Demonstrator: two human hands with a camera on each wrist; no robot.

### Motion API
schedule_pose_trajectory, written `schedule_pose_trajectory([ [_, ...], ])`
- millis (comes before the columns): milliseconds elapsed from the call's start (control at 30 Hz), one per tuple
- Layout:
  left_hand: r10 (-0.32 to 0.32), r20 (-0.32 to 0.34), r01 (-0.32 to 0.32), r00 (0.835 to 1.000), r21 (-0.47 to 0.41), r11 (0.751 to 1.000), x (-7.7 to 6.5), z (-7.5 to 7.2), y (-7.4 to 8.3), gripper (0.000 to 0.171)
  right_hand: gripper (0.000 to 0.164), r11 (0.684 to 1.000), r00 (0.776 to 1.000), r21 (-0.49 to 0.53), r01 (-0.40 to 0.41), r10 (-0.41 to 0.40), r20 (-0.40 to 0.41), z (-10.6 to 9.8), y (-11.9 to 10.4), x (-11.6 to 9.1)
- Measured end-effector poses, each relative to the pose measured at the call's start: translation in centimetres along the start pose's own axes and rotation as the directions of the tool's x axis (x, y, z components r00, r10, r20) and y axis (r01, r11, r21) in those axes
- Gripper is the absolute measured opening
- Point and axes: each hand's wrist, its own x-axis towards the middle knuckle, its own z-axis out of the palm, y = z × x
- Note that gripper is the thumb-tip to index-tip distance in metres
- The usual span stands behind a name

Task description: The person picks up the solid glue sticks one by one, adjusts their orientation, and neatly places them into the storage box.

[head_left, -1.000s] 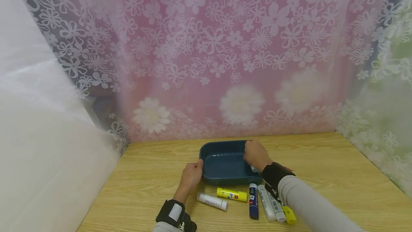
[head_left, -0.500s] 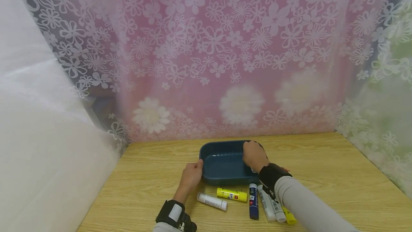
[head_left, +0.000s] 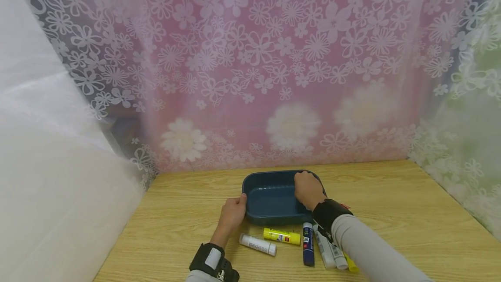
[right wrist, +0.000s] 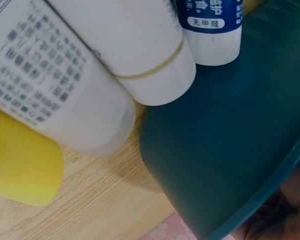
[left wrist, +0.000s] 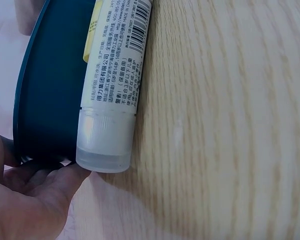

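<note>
A dark teal rectangular tray [head_left: 270, 220] sits on the table. My left hand [head_left: 234, 212] grips its left end, thumb up at the rim and fingers curled against the outside in the left wrist view. Inside the tray at the right, my right hand [head_left: 308, 189] is curled with knuckles toward the far wall; whatever lies under its palm is hidden now. In front of the tray lie a white glue stick [head_left: 258, 244], a yellow one [head_left: 282, 236] and a dark blue one [head_left: 308, 244]. Two white glue sticks [head_left: 324, 247] and another yellow one [head_left: 351, 263] are beneath the right forearm.
The wooden table [head_left: 176, 212] carries everything. A pink flowered curtain [head_left: 274, 99] hangs behind it, and white sheeting [head_left: 58, 164] closes the left side. Both wrists wear black straps [head_left: 332, 214]; the glue sticks lie close to the tray's front wall.
My right hand and forearm have shifted slightly left within the tray. A small white piece seen under that palm earlier is now covered. The left hand and the glue sticks stay put.
</note>
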Motion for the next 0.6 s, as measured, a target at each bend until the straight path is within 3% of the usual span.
schedule_pose_trajectory([
  [600,0.0,0.002,0.0,1.0,-0.01,1.0,-0.1,0.02,0.03,0.048,0.018,1.0,1.0,-0.007,0.001,-0.001,0.0,0.49,0.29,0.19],
])
